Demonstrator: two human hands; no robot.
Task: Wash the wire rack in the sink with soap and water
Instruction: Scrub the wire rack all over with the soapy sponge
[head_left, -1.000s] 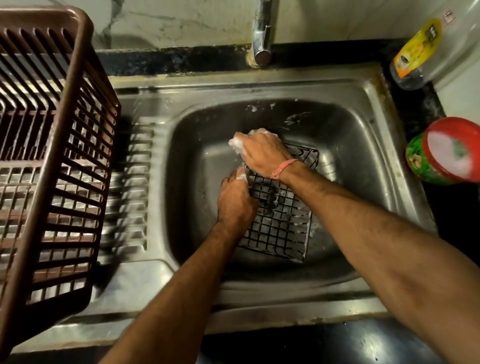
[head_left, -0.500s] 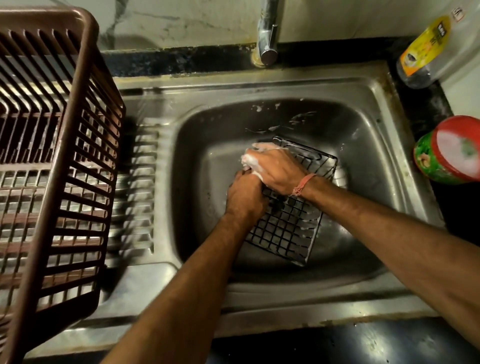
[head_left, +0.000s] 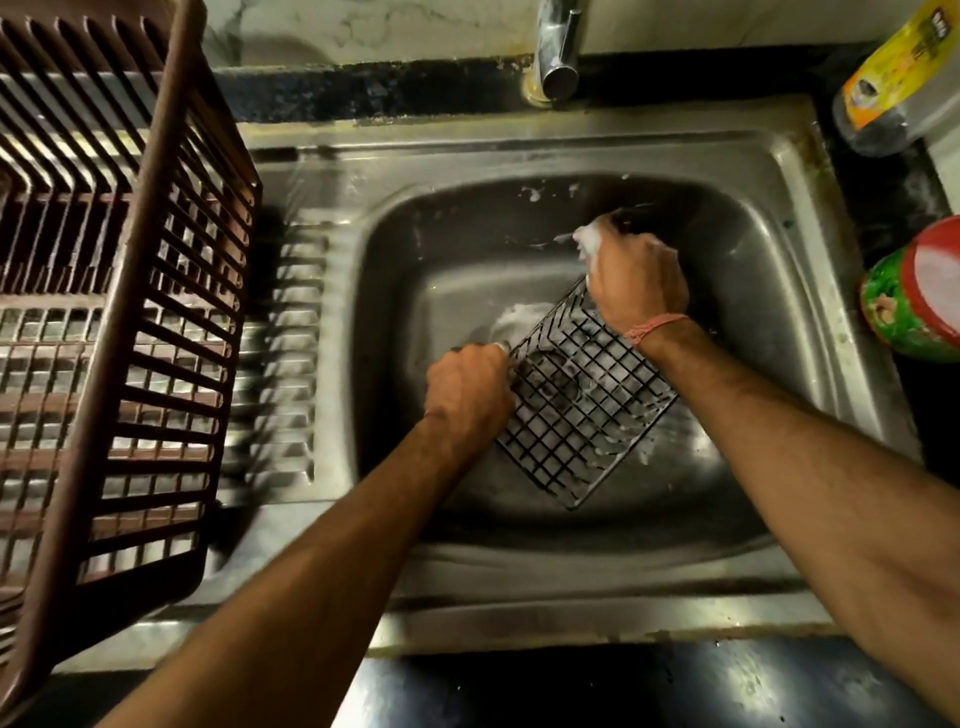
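Observation:
A black wire rack (head_left: 582, 410) lies tilted in the steel sink (head_left: 779, 218), streaked with white foam. My left hand (head_left: 467, 395) grips its left corner. My right hand (head_left: 636, 275), with a pink thread at the wrist, is closed on a soapy scrubber (head_left: 587, 241) at the rack's far corner; most of the scrubber is hidden by the fingers. A patch of foam (head_left: 519, 317) lies on the sink floor behind the rack.
A brown plastic dish basket (head_left: 119, 312) stands on the ribbed drainboard (head_left: 280, 364) at the left. The tap (head_left: 558, 47) is at the back, with no water running. On the dark counter at right stand a yellow-labelled bottle (head_left: 893, 78) and a green-and-red tub (head_left: 919, 296).
My right hand with the scrubber has swept from the rack's left side to its far right corner. The rack has turned in the sink, and my left hand has shifted along its edge.

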